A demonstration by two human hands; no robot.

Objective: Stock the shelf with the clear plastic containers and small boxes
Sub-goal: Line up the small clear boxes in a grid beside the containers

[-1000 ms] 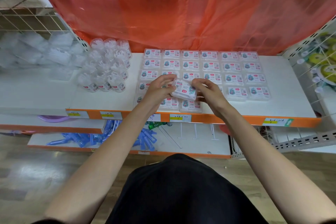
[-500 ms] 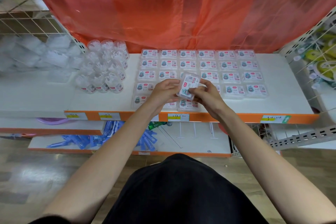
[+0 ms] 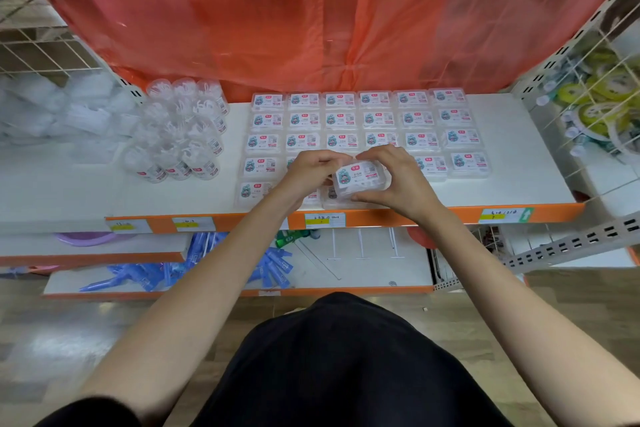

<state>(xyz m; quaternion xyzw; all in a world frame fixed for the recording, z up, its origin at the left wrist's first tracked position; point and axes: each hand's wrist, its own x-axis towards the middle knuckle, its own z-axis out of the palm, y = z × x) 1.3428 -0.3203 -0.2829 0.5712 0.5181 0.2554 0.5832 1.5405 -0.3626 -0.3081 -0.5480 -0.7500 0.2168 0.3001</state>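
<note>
Our left hand (image 3: 311, 170) and right hand (image 3: 403, 180) grip one small box (image 3: 360, 177); behind lie three rows of six boxes (image 3: 341, 120).

Boxes (image 3: 331, 193) under the held box (image 3: 360, 177): mostly covered. Its print's too small to read. White packs (image 3: 52, 111) far left of it, blurred.
</note>
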